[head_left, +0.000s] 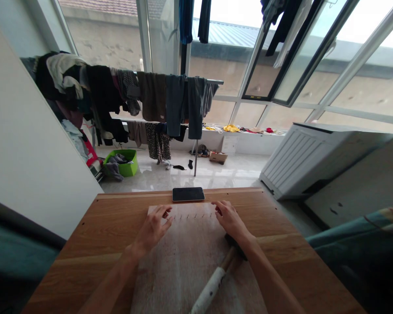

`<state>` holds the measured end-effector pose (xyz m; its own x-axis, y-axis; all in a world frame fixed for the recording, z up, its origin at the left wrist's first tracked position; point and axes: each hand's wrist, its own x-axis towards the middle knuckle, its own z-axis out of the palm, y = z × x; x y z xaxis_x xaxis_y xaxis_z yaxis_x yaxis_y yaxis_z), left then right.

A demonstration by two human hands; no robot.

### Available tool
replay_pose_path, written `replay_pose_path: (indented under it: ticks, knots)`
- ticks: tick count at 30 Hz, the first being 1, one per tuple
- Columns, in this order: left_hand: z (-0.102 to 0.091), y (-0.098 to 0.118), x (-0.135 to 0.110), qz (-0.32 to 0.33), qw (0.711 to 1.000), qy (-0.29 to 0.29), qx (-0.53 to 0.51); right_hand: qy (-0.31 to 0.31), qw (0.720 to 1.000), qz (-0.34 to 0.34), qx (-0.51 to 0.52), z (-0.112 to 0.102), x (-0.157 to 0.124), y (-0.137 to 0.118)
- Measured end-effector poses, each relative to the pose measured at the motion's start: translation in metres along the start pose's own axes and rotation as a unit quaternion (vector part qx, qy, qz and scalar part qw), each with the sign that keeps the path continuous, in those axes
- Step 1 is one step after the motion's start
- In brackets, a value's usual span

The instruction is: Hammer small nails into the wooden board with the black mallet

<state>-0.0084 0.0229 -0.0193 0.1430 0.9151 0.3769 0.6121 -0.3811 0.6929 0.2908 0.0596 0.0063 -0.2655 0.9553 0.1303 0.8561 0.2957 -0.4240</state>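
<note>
Head view: both hands rest flat on a pale board [190, 257] lying on the wooden table [94, 226]. Left hand [153, 229] is near the board's far left corner, fingers spread and loose, holding nothing; right hand [231, 219] is near the far right, likewise unclenched w/ nothing in it. Between the fingertips runs a row of small nails [191, 216] standing in the board's far edge. A hammer [216, 279] w/ pale wrapped handle lies on the board under the right forearm, head partly hidden, untouched. Step in hand looks like steadying or squaring the board; next move prob. calls for the right hand to lift off & close on the hammer handle while the left pins the board. A dark phone [188, 194] lies at the table's far edge, just beyond the board. Containers: green basket [131, 168] on the floor, clothes heaped inside; small cardboard box [218, 157] by the drying rack [170, 102], contents can't tell.
</note>
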Motion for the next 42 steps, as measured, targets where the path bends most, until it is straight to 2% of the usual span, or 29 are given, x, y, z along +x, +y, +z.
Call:
replay_pose_path:
  ticks: [3,7,12,19,26,31,37,42]
  knots:
    - [0.006,0.001,0.001,0.034,0.997,-0.048,0.056,-0.021,1.000,-0.016,-0.005,-0.004,0.000,-0.010]
    - [0.013,0.000,0.006,0.054,0.994,-0.058,0.081,-0.033,0.999,-0.028,-0.010,-0.007,0.001,-0.020]
    - [0.008,0.011,0.013,0.059,0.993,-0.047,0.087,-0.030,0.999,-0.040,0.003,-0.007,0.003,-0.027]
    - [0.017,0.022,0.020,0.037,0.990,-0.116,0.074,-0.065,0.996,-0.057,0.015,0.002,0.008,-0.041]
    - [0.021,0.022,0.023,0.011,0.994,-0.106,0.033,-0.067,0.996,-0.055,0.037,0.014,0.012,-0.052]
    - [0.023,0.026,0.023,0.012,0.999,-0.053,0.007,-0.049,0.996,-0.047,0.052,0.020,0.013,-0.057]
    - [0.036,0.034,0.032,0.028,0.992,-0.117,0.046,-0.025,0.996,-0.047,0.067,0.012,0.005,-0.055]
    - [0.040,0.038,0.037,0.015,0.993,-0.112,0.045,-0.019,0.996,-0.042,0.082,0.014,-0.001,-0.048]
